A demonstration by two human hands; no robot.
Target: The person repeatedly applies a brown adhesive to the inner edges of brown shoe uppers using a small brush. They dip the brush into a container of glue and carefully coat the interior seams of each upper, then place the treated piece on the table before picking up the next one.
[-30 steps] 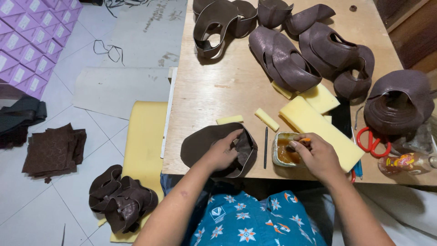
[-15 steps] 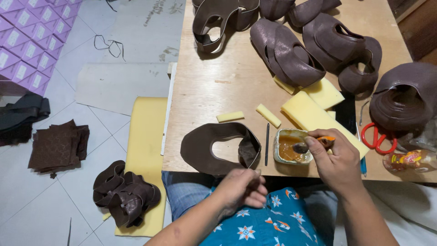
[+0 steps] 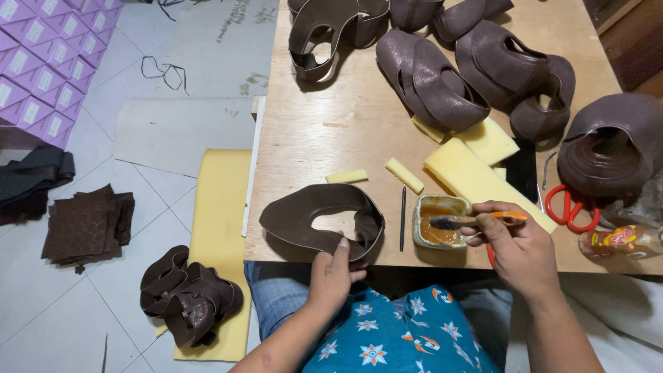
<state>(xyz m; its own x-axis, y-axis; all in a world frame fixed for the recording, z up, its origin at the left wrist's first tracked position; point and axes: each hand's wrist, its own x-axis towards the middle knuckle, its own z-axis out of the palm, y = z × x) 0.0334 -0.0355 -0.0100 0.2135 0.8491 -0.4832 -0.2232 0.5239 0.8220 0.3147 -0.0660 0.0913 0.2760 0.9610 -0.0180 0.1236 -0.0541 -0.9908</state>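
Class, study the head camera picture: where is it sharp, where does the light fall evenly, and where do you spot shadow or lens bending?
Head view: even, soft light and sharp focus across the wooden table; faint shadow under the brown leather piece by the left hand; the brush in the right hand is slightly soft; table edges splay outward from wide-lens distortion.

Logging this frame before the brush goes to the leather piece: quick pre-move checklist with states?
1. Brush held in right hand: ok.
2. Bristles in the glue tin: ok; glue load on them: cannot tell.
3. Left hand steadies the brown leather piece at its near edge: ok.
4. Leather piece lies on the table, apart from the tin: ok.
5. Thin dark stick lies between piece and tin: not ok, in the brush's way.
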